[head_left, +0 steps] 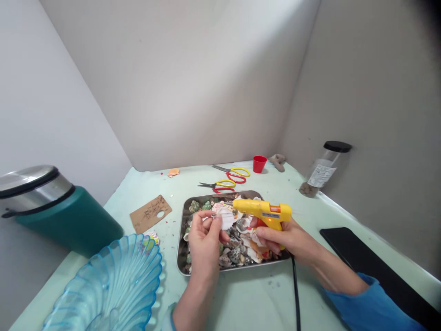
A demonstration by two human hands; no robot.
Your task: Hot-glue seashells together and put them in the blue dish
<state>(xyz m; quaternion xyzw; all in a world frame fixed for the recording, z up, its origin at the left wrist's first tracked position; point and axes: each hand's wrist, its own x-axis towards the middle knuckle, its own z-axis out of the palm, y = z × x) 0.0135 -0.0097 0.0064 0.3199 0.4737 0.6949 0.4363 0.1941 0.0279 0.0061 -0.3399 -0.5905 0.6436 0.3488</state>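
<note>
My left hand pinches a white ribbed shell above the left part of a metal tray. A yellow glue gun is gripped in my right hand, its nozzle pointing left over the top of the white shell. A small orange light glows on the gun's side, and a black cord runs down from its handle. Beneath both hands, many mixed shells fill the tray. Whether nozzle and shell touch is hard to tell.
Behind the tray lie two scissors and a red cup. A brown card, blue shell-shaped dish and green bottle are left. Right are a clear jar and a black flat object.
</note>
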